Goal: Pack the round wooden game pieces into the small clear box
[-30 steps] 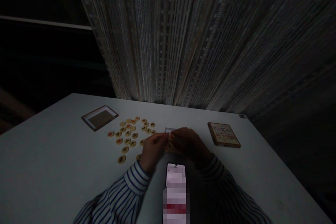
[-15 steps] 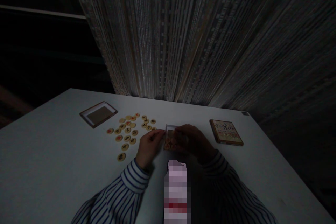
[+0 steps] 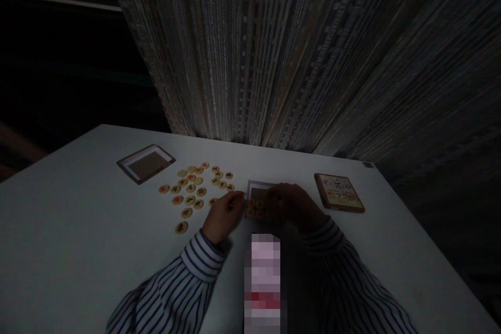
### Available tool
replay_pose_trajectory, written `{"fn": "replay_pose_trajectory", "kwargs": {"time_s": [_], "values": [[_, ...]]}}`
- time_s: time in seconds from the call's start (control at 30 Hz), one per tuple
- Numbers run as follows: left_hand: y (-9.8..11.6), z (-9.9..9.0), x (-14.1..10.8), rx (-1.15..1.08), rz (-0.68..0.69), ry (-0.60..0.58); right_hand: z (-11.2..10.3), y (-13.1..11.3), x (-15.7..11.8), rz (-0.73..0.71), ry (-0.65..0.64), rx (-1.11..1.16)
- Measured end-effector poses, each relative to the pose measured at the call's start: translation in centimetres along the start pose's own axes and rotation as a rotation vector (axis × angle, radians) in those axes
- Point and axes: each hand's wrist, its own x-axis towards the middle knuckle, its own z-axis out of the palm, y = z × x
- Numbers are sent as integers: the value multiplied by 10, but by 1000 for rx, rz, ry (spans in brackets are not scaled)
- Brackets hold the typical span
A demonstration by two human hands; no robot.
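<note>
A small open box [image 3: 260, 184] with a pale rim lies in front of me, several xiangqi pieces [image 3: 256, 210] in its near part. My left hand [image 3: 222, 219] is closed, its fingertips and thumb pinching the box's left edge. Over the right side of the box is my right hand [image 3: 299, 207], its fingers bent downward into it. Deep shadow hides those fingertips, and whether they hold a piece does not show. To the left, several loose xiangqi pieces [image 3: 190, 200] with red or black characters are spread out; one lies just behind my left hand.
An open, shallow brown tray [image 3: 131, 173] with a white inner wall sits at the far left. A printed box lid [image 3: 340, 192] lies to the right. The white table [image 3: 97, 250] ends at a hanging string curtain [image 3: 242, 62]. A pixelated patch covers the near middle.
My right hand has shifted slightly right, and more pieces inside the box now show. My left hand stays at the box's edge. The view has tilted slightly.
</note>
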Motion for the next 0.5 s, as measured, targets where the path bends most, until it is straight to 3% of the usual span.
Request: {"fn": "replay_pose_trajectory", "kwargs": {"time_s": [0.5], "values": [[-8,4,-2,67,31,-86,11,9,0,0,-102,-96]]}}
